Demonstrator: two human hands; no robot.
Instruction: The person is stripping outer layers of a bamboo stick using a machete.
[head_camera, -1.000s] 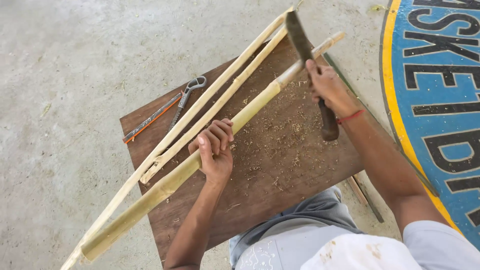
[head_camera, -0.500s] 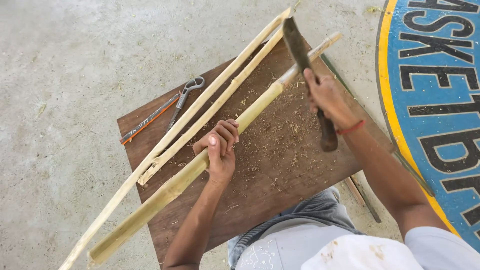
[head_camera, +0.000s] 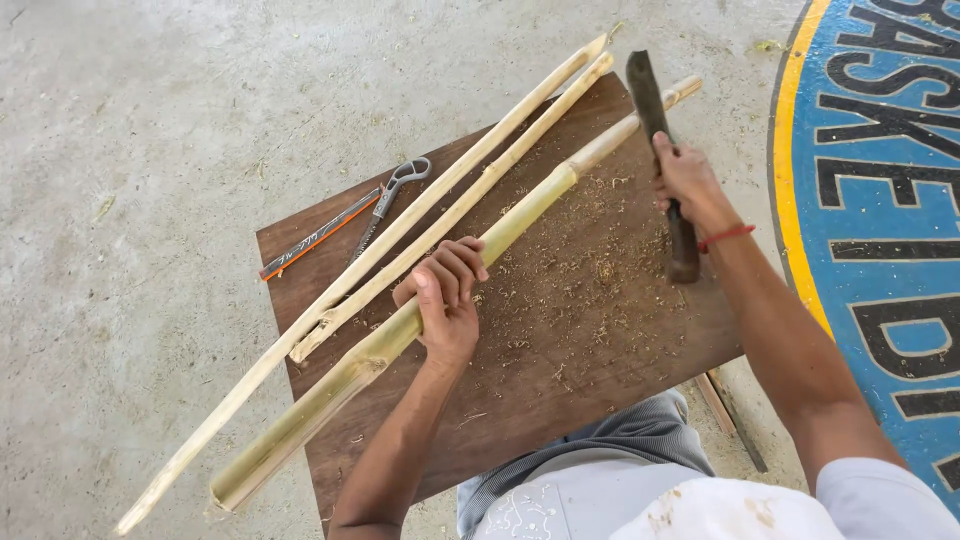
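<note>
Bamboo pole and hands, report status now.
Left hand gripping bamboo pole on brown board. Right hand holding knife raised near pole's far end. Two thin sticks alongside, clear of blade.

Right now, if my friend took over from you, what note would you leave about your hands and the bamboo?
Left hand: gripping the green bamboo pole mid-length, pinning it on the brown wooden board.
Right hand: holding the dark machete raised near the pole's far end.
Two peeled pale strips lie beside it; pliers sit at the board's far-left edge.
Done: shavings on the board, far end shaved pale.
Left: most of the pole is green.
</note>
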